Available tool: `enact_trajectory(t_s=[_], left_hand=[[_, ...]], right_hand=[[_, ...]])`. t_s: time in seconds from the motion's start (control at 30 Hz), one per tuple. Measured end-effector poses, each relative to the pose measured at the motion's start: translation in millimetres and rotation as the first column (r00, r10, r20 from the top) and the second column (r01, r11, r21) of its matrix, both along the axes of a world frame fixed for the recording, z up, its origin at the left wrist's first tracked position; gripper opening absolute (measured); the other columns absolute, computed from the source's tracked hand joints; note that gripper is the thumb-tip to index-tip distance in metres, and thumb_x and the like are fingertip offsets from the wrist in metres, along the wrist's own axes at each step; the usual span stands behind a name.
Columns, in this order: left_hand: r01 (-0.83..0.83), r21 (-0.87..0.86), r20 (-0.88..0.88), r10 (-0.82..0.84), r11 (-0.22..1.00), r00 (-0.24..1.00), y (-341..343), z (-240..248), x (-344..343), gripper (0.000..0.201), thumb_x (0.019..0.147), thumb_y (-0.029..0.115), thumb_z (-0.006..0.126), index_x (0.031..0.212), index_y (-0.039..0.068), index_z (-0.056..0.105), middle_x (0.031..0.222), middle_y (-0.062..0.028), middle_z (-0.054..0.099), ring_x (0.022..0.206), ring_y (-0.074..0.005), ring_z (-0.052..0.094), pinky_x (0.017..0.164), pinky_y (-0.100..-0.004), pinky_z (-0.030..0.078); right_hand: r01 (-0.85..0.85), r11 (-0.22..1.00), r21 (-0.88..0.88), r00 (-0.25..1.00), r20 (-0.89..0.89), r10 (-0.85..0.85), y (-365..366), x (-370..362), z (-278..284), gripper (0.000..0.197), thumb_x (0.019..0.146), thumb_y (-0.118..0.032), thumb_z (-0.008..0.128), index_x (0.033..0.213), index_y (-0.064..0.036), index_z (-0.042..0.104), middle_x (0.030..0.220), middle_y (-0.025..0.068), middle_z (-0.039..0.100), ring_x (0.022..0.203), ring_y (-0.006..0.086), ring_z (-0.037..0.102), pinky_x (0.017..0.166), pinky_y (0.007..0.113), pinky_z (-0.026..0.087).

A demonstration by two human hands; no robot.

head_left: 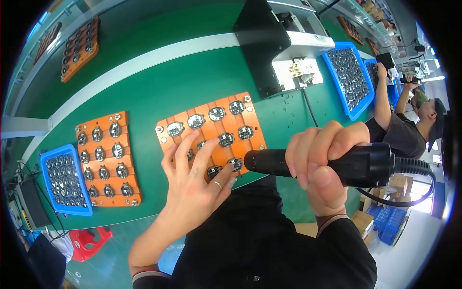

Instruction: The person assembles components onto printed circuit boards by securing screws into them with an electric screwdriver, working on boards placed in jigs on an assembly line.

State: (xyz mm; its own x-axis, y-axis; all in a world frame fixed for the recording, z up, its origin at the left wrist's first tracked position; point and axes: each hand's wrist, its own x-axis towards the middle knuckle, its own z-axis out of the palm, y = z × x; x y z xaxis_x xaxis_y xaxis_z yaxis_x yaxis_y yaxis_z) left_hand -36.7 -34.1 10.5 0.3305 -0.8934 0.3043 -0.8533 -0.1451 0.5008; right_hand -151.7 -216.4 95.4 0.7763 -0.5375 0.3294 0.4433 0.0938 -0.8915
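Observation:
My right hand (327, 164) is wrapped round a black electric screwdriver (368, 166) with a cable at its back end. Its front end points left, over the right edge of an orange fixture plate (204, 111). On that plate sit several round parts with shiny dark and silver faces, such as this round part (216, 113) in the far row. My left hand (192, 188) lies over the near left of the plate, fingers spread among the parts. Its thumb reaches a round part (235, 164) at the near right. My palm and fingers partly cover other parts. The screwdriver's tip is hard to make out.
A second loaded orange plate (118, 159) and a blue tray (89, 204) of parts stand on the left. At the back is a machine with a black panel (260, 53). Another blue tray (362, 111) is at right, near a co-worker (409, 125). A red stool (89, 245) stands below left.

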Motion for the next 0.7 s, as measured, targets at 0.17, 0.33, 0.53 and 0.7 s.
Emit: enact_trajectory(t_s=[0.17,0.33,0.53,0.7], left_hand=[[-0.026,0.004,-0.025,0.026,1.000,0.999,-1,6,-1,0.024,0.073,0.018,0.083,0.095,0.011,0.080,0.137,-0.0098,0.051,0.137,-0.0401,0.038,0.105,-0.0561,0.031],[0.012,-0.012,-0.022,-0.012,1.000,1.000,2,0,1,0.023,0.076,0.022,0.082,0.097,0.012,0.078,0.137,-0.0124,0.047,0.136,-0.0432,0.036,0.102,-0.0626,0.030],[-0.007,-0.009,-0.041,0.007,1.000,0.999,3,2,0,0.025,0.074,0.018,0.083,0.097,0.012,0.079,0.139,-0.0102,0.048,0.137,-0.0407,0.037,0.104,-0.0569,0.031],[-0.013,-0.010,-0.056,0.013,1.000,0.998,4,2,0,0.025,0.074,0.018,0.083,0.098,0.012,0.079,0.138,-0.0097,0.048,0.136,-0.0404,0.037,0.104,-0.0568,0.031]], right_hand=[[-0.047,0.998,-0.045,0.999,-0.001,0.047,1,-2,0,0.037,0.080,0.008,0.073,0.100,-0.0084,0.046,0.074,0.0061,0.057,0.062,0.0179,0.057,0.058,0.035,0.051],[-0.069,0.989,-0.133,0.997,0.037,0.075,9,-1,2,0.038,0.080,0.010,0.073,0.100,-0.0072,0.045,0.076,0.0068,0.057,0.062,0.0188,0.057,0.057,0.036,0.050],[-0.068,0.981,-0.181,0.997,0.031,0.074,10,-2,0,0.040,0.080,0.009,0.073,0.102,-0.0073,0.044,0.076,0.0075,0.057,0.062,0.0192,0.058,0.057,0.036,0.051],[-0.044,0.984,-0.175,0.998,0.037,0.051,15,-2,0,0.040,0.080,0.008,0.073,0.103,-0.0074,0.044,0.076,0.0070,0.057,0.061,0.0195,0.058,0.058,0.036,0.051]])
